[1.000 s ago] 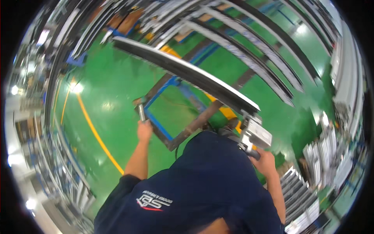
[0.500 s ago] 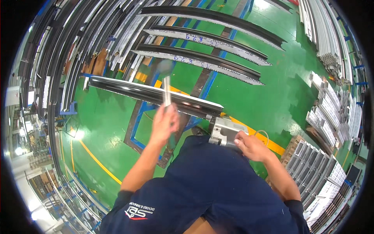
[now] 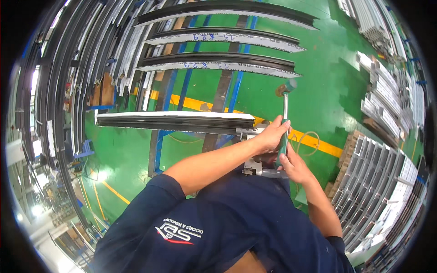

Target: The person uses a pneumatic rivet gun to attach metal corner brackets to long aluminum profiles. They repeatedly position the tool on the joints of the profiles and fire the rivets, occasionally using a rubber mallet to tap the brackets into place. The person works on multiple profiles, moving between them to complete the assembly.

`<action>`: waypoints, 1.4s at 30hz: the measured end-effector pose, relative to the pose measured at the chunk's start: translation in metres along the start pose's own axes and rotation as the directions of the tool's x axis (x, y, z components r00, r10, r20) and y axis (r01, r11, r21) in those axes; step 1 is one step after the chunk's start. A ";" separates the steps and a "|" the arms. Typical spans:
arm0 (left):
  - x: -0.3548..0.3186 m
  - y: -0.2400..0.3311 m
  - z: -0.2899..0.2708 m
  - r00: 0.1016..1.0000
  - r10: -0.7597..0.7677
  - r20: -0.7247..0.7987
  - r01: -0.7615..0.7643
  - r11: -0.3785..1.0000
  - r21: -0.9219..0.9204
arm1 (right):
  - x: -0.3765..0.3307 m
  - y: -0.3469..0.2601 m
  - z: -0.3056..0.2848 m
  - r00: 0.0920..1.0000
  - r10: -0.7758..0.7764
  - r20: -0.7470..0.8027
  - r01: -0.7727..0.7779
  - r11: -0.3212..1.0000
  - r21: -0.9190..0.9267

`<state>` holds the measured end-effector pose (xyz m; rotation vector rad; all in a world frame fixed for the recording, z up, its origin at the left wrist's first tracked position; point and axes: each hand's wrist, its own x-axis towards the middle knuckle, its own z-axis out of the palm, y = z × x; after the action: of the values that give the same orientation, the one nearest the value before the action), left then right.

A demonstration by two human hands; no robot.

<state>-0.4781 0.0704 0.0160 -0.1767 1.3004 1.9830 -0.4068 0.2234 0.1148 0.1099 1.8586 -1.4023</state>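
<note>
A mallet (image 3: 286, 107) with a pale metal shaft and a green grip stands upright in front of me, its two-faced head uppermost. My left hand (image 3: 272, 135) reaches across to the right and is closed around the upper grip. Lower down, my right hand (image 3: 297, 167) is closed at the bottom of the same grip, thumb against it. Beneath my hands is a grey metal tool (image 3: 253, 166) with a cylindrical part, partly hidden by my left forearm and hand. It sits at the right end of a long black profile (image 3: 177, 122) with a white upper face.
Several black profiles with white printed film (image 3: 218, 61) lie across blue supports (image 3: 237, 86) farther off. Racks of long profiles (image 3: 59, 77) fill the left. Stacked grey frames (image 3: 364, 177) stand on a wooden pallet (image 3: 342, 170) at right. A thin hose (image 3: 306, 142) loops near my right hand.
My left hand has swung the mallet from over the profile across to the right. My right hand has moved from the grey tool onto the mallet's grip. The view has shifted.
</note>
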 end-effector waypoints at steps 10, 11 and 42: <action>-0.047 0.017 -0.030 0.955 0.082 0.285 -0.268 0.651 0.710 | -0.012 0.091 0.058 0.953 -0.113 -0.280 0.067 0.983 -0.170; -0.066 0.042 -0.046 0.946 0.164 0.281 -0.325 0.483 0.813 | -0.015 0.085 0.060 0.953 -0.103 -0.286 0.056 0.984 -0.166; -0.160 0.084 -0.288 0.974 0.175 0.142 -0.101 -0.222 0.970 | 0.010 0.024 0.014 0.779 0.608 -0.150 -0.176 0.442 0.879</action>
<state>-0.4966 -0.2691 0.0186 0.7967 2.6216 0.3636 -0.3946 0.2173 0.0893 1.4140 1.1320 -1.8685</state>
